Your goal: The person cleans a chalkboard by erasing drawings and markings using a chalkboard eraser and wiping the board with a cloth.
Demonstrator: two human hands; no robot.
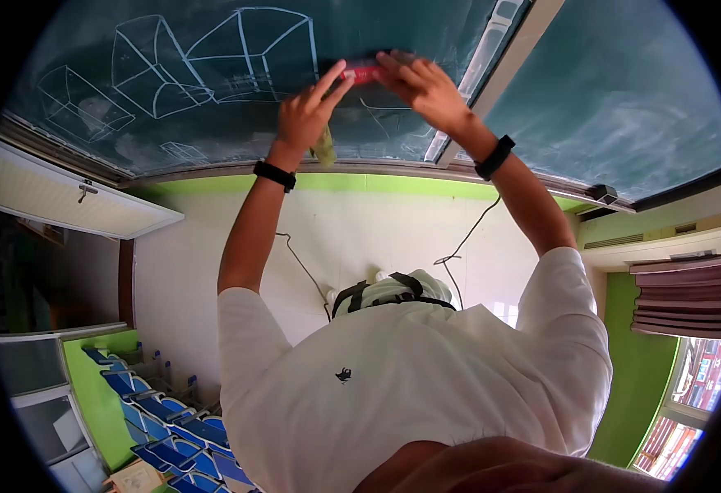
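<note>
A small red block-like object (362, 75) with a pale mark spans the gap between my hands, close to the dark green chalkboard (410, 29). Its exact kind does not show. My left hand (307, 115) pinches its left end with the fingertips. My right hand (426, 89) is closed round the right end, slightly blurred, its fingers covering that part. A yellowish-green thing (324, 148), perhaps a cloth, shows just below my left hand; whether that hand holds it I cannot tell. Chalk drawings of box shapes (245, 57) lie left of my hands.
A metal frame strip (508, 62) divides the board to the right. Along the board's bottom runs a ledge (377, 167). Dark cables (463, 246) hang over the pale surface below. Several blue folding seats (171, 431) stand at lower left, a curtain (681, 296) at right.
</note>
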